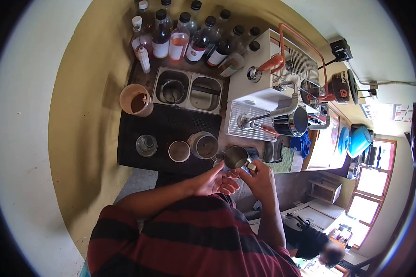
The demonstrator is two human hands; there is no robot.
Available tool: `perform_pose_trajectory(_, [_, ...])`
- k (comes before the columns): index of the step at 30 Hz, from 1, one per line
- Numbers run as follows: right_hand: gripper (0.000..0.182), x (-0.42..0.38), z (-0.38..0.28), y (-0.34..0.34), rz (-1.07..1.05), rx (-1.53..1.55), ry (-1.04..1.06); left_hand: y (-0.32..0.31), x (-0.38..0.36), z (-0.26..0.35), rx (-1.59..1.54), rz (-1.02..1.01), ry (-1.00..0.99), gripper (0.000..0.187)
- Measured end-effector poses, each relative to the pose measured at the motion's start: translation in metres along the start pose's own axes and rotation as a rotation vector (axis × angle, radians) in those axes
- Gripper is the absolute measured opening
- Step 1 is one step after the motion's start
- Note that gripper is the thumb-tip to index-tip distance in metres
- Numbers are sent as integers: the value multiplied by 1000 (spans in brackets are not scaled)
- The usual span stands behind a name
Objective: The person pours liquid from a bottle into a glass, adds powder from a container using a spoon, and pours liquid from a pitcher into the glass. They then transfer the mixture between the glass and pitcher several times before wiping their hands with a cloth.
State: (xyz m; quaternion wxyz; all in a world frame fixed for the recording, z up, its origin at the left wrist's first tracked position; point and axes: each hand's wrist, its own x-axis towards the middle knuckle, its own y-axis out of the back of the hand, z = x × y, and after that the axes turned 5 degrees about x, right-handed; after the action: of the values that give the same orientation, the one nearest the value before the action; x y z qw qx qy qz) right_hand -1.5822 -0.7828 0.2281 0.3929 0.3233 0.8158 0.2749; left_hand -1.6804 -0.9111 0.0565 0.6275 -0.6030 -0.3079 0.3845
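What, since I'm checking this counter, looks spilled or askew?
Nothing stands out. No spill shows on the black mat, and the metal pitcher in the right hand has no visible dent. The bottles look slanted, probably from lens distortion.

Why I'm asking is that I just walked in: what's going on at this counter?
A person's right hand holds a small metal pitcher by its handle, while the left hand, fingers open, is close beside it. To the left, a cup, a drinking glass and a larger vessel stand on a black mat. Another person is in the background.
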Motion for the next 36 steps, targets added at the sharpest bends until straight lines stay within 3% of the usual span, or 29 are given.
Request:
perform_pose_trajectory(11, [45, -1, 13, -7, 34, 102, 43, 0, -2, 0, 28, -1, 4, 83])
perform_pose_trajectory(36, [48, -11, 3, -9, 17, -17, 32, 3, -10, -8, 17, -9, 7, 81])
